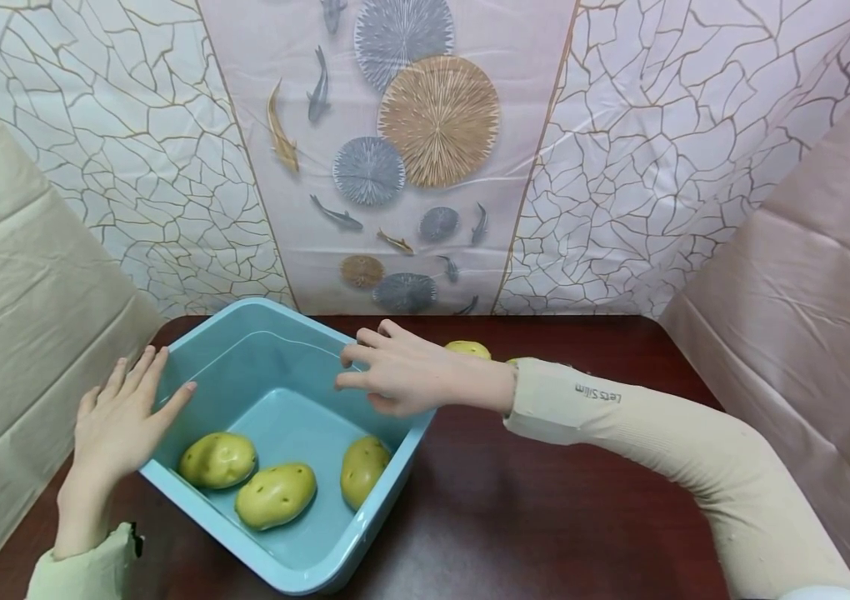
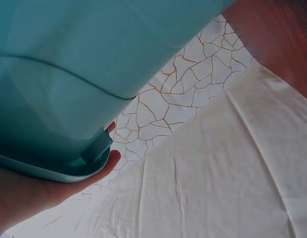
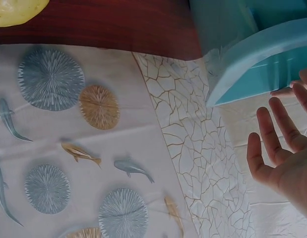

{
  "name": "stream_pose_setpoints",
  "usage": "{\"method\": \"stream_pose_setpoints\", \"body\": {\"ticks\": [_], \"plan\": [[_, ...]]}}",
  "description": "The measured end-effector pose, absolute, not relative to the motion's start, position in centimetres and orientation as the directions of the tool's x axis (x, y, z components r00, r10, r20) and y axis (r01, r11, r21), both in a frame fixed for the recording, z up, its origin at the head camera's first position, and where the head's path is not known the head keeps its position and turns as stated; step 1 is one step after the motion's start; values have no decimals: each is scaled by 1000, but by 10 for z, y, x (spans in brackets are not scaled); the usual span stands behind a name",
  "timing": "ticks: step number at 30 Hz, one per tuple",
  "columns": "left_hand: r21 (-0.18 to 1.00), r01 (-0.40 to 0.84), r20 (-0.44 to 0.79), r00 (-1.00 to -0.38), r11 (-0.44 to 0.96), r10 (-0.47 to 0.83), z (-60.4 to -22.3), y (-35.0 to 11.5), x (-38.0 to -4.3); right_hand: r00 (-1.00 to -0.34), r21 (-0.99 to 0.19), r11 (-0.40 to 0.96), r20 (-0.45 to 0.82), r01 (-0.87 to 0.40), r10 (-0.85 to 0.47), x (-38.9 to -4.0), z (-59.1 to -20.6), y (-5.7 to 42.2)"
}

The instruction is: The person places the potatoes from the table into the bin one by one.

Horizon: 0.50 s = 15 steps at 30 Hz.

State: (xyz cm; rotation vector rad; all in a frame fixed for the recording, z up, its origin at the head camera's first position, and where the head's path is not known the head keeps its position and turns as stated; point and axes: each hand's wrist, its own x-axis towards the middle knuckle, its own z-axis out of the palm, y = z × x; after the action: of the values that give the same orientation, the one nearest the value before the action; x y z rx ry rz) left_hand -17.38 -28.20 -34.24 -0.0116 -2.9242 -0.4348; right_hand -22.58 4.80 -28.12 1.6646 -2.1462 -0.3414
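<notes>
A light-blue plastic bin stands on the table, with three greenish-yellow potatoes on its floor: a dented one at the left, one at the front and one by the right wall. My left hand rests on the bin's left rim, fingers outstretched; the left wrist view shows it against the bin's outer edge. Over the bin's right rim hovers my right hand, fingers loosely bent and holding nothing. Its bent fingers also show in the right wrist view.
Behind my right forearm, one potato lies on the dark red table, and a sliver of another yellowish thing shows, mostly hidden by the sleeve. Patterned cloth hangs at the back; plain cloth walls close both sides.
</notes>
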Motion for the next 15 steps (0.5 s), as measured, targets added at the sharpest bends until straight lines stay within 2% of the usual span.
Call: {"method": "stream_pose_setpoints", "body": {"ticks": [15], "plan": [[293, 33, 188, -982, 955, -23, -342, -282, -174, -225, 388, 310, 250, -868, -942, -225, -279, 57]]}}
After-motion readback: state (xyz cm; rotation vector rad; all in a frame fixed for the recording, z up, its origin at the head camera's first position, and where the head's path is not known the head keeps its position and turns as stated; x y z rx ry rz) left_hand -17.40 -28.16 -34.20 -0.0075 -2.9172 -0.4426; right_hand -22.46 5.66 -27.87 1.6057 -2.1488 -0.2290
